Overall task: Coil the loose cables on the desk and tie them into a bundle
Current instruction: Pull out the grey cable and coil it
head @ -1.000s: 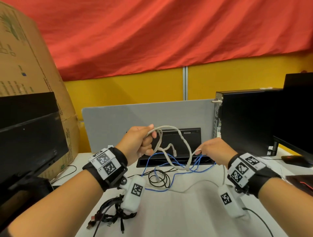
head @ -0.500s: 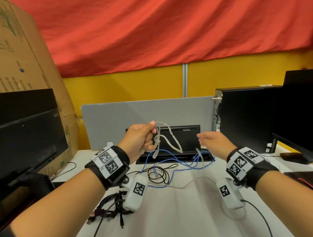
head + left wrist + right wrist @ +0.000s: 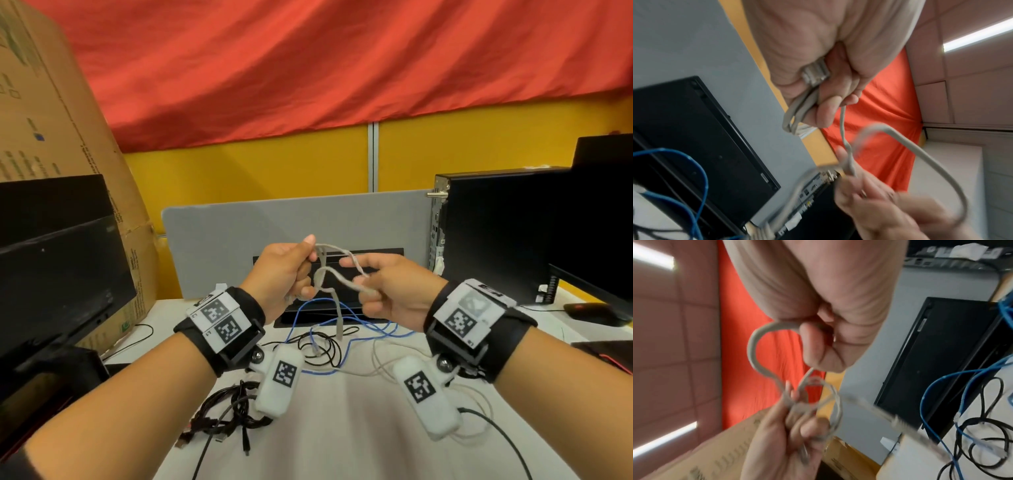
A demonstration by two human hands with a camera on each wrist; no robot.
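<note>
1. Grey cable (image 3: pixel 337 277): held up above the desk (image 3: pixel 342 428), between both hands, in front of the grey divider panel (image 3: pixel 291 219).
2. Left hand (image 3: pixel 281 274): grip clamped round several gathered strands plus a clear plug end, seen in the left wrist view (image 3: pixel 815 73); thumb up.
3. Right hand (image 3: pixel 390 291): grip pinched on the next loop of the grey cable; forefinger stretched toward the left hand.
4. Change: a second ago the hands were well apart with a wide slack loop hanging between them; now the right hand has come in near the left and the loop is small and tight; judgement: another turn is being fed onto the coil, so coiling of this cable is under way, not finished, no tie yet.
5. Orientation: the short span between the hands runs roughly left to right; the gathered strands in the left fist run up and down; one free tail hangs straight down from the hands toward the desk, tip near the blue cable (image 3: pixel 346 317).
6. Still loose on the desk: blue cable looped by the black cable tray (image 3: pixel 329 257); thin black cable (image 3: pixel 322 346) coiled beside it; black cable bunch (image 3: pixel 233 411) near the left wrist; thin whitish lead (image 3: pixel 380 363) trailing right.
7. Judgement: most of the task remains; only the grey one is in hand.
</note>
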